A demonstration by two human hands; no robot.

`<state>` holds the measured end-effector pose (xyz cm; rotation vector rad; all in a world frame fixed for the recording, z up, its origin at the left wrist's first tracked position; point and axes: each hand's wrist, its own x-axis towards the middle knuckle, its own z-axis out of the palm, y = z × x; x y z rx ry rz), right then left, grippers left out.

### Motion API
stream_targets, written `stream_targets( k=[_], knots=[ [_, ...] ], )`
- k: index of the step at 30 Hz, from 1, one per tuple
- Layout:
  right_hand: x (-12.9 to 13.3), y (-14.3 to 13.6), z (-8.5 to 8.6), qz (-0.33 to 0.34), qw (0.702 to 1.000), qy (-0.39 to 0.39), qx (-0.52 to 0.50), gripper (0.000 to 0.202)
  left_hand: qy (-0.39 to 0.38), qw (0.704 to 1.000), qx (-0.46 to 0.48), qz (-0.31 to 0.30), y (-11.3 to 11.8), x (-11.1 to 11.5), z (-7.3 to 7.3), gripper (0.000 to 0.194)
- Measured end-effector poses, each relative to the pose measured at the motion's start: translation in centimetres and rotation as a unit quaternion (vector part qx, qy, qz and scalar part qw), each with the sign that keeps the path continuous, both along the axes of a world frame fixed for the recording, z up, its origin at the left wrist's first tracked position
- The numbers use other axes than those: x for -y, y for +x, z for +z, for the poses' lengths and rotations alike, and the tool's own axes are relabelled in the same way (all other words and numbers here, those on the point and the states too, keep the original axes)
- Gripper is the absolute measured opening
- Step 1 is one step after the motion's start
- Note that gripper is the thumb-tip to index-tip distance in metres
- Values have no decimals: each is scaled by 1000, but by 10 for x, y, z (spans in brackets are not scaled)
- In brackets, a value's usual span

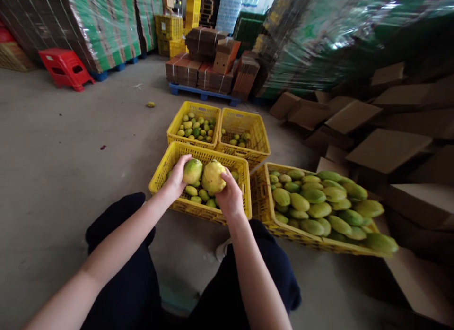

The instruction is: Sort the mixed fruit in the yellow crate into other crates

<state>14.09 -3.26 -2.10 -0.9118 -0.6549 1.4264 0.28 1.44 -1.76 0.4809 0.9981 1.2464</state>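
My left hand (177, 175) is closed round the side of a green-and-yellow fruit (193, 171), which looks like a papaya. A lumpy, mostly yellow papaya (213, 177) is gripped by my right hand (231, 195), thumb on its side. The two fruits are held side by side, close together, above a yellow plastic crate (161, 171) between my knees. Smaller green and yellow fruits (203, 195) lie in that crate, partly hidden by my hands and the held fruits.
To the right, a yellow crate (263, 204) is heaped with long green-yellow papayas (314, 195). Two more crates (244, 154) with fruit stand just beyond. Cardboard boxes (388, 148) pile up at right. Further off are a red stool (65, 67), a blue pallet (204, 93) and one fruit (151, 104) on the floor.
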Motion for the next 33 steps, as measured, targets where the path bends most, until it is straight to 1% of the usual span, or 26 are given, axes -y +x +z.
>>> stream_targets(
  k=[4,7,9,14,17,20,24,29,33],
  knots=[
    [6,-5,-1,23,999,45,2,42,79,995,-48,31,-1,1,1,18],
    [8,-7,-3,11,996,76,43,46,134,987,-77,49,-1,3,2,21],
    [8,-6,-6,5,991,110,79,46,170,979,-92,57,-1,6,3,23],
    [9,1,-11,21,970,192,147,53,246,963,-102,44,-2,11,6,26],
    [14,7,-8,53,959,229,156,60,266,959,-93,35,-4,15,9,28],
    [21,11,2,82,956,227,166,60,279,956,-82,27,-6,19,11,29],
    [28,11,12,70,963,203,160,56,300,949,-96,22,-6,23,13,31],
    [29,9,11,56,965,203,159,57,283,954,-95,22,-6,24,15,31],
    [30,9,11,45,967,200,150,57,302,949,-91,16,-6,24,17,32]
  ],
)
